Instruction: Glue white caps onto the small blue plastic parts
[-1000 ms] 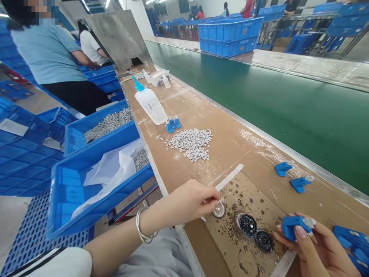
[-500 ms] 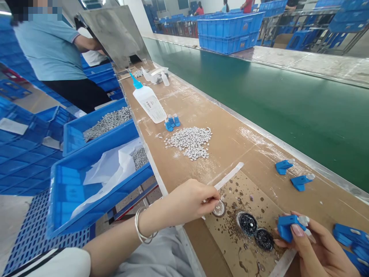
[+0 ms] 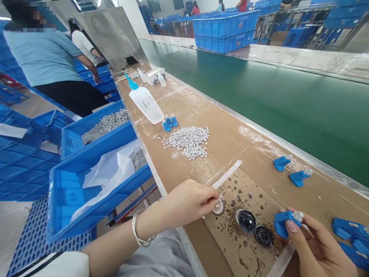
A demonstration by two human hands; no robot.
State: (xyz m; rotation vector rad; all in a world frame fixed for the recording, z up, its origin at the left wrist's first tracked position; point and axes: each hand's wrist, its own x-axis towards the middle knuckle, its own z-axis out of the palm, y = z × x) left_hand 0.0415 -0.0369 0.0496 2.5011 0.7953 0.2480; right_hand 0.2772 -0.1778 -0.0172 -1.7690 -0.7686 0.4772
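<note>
Factory assembly floor. A green conveyor belt (image 3: 259, 96) runs beside a long workbench (image 3: 225, 130) covered in brown board; blue plastic crates (image 3: 223, 32) (some filled with small grey pieces (image 3: 106, 125)) stand along both sides. Co-workers (image 3: 46, 57) occupy neighbouring stations, and further tables and blue stools (image 3: 296, 36) appear behind, under strip lights.

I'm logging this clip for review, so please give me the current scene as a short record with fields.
left hand: the left hand pinches beside a small clear round dish; fingertip contents unclear
right hand: the right hand holds a blue plastic block with a whitish tip
work surface: spotted brown cardboard sheet, two round black-filled dishes
farther along: pile of small grey-white pieces, white plastic bottle with blue nozzle
</note>
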